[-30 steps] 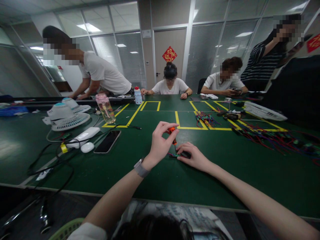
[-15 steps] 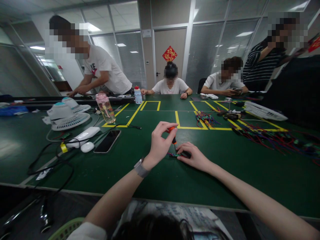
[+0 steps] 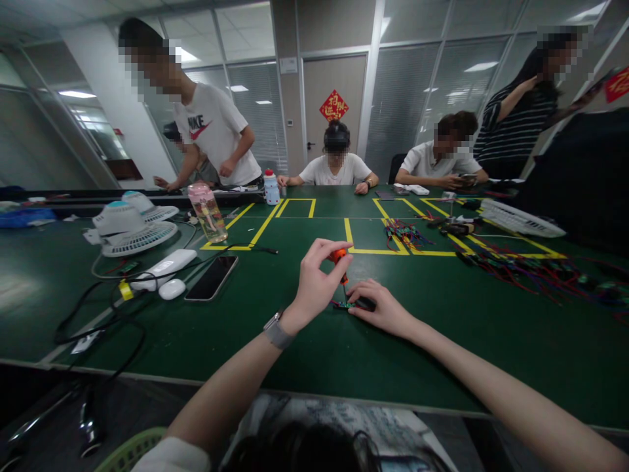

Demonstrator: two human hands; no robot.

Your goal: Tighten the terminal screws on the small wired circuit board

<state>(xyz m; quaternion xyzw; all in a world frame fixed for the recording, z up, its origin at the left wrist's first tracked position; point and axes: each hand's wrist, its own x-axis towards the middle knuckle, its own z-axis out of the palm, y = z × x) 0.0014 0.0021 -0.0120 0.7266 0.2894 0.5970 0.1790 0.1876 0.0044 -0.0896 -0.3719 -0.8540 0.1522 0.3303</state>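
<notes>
My left hand (image 3: 314, 282) pinches the orange handle of a small screwdriver (image 3: 339, 259), held upright with its tip down on a small green circuit board (image 3: 343, 304) on the green table (image 3: 275, 334). A watch sits on that wrist. My right hand (image 3: 381, 307) lies on the table just right of the board, fingers pressed down on a small dark part at the board's edge. Both hands are closed on what they hold.
To the left lie a phone (image 3: 211, 278), a white mouse (image 3: 171, 289), white fans (image 3: 130, 229), black cables and a pink bottle (image 3: 208, 213). Bundles of coloured wires (image 3: 521, 269) lie at right. Several people sit or stand along the far edge.
My hands stay on the screwdriver and board, the fingers shifting slightly on the handle. The person in the white shirt at far left has straightened up from leaning over the table.
</notes>
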